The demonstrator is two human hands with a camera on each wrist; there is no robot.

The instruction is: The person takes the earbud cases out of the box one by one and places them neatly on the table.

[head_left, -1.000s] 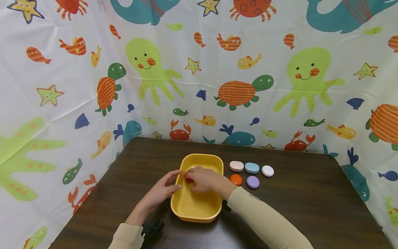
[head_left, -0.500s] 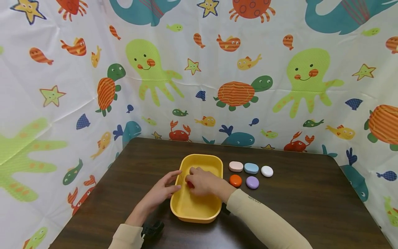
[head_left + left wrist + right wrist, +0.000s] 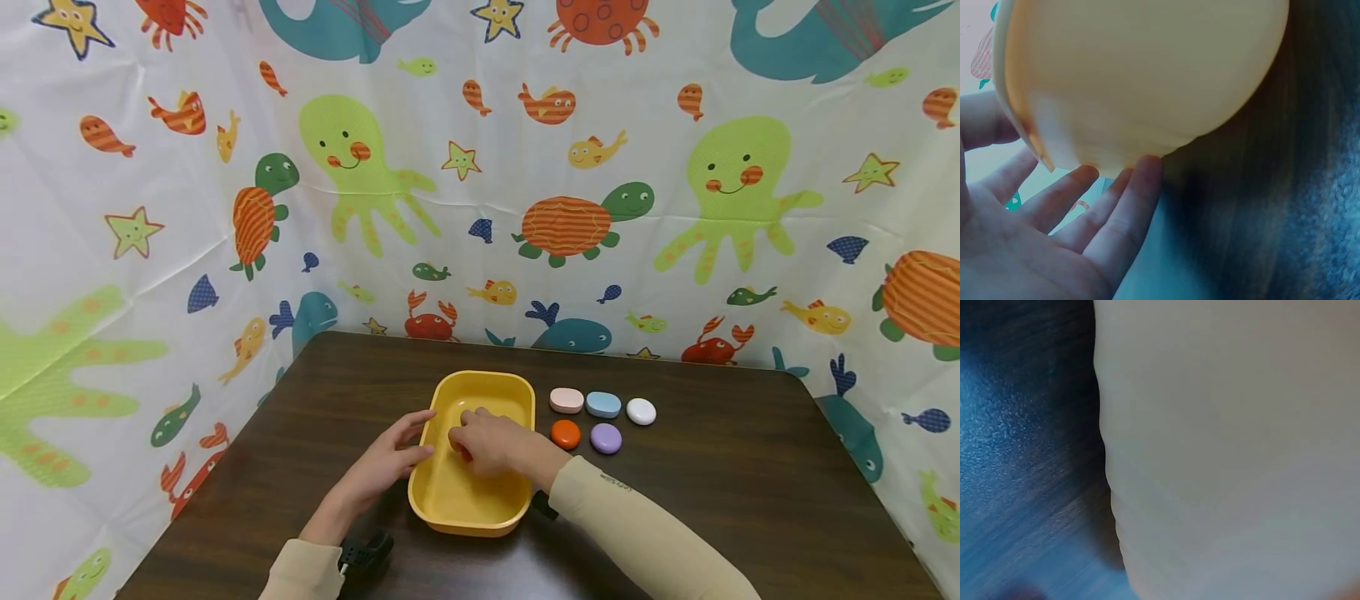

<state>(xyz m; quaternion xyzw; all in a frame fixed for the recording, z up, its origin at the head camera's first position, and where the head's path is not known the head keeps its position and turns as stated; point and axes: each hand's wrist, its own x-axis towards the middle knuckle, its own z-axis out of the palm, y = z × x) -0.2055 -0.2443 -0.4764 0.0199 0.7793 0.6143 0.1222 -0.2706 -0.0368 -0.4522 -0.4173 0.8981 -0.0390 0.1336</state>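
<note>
A yellow plastic tub (image 3: 468, 508) stands on the dark table. My right hand (image 3: 491, 442) reaches down inside it, fingers curled round a small red piece (image 3: 466, 455) that is mostly hidden under them. At the tub's left side, my left hand (image 3: 390, 460) touches the wall with loosely extended fingers; the left wrist view shows the fingertips (image 3: 1147, 165) against the outside of the tub (image 3: 1160, 69). The right wrist view is filled mostly by a pale surface, and my right hand's fingers cannot be made out there.
Right of the tub lie smooth, soap-like pieces: a pink oval (image 3: 566, 401), a blue oval (image 3: 603, 405), a white round (image 3: 641, 412), an orange round (image 3: 566, 434) and a purple round (image 3: 606, 438). Behind the wooden table (image 3: 720, 483) hangs a sea-animal curtain (image 3: 480, 183).
Inside the tub, my right hand has shifted slightly toward me with the red piece, which now shows less. My left hand stays at the tub's side.
</note>
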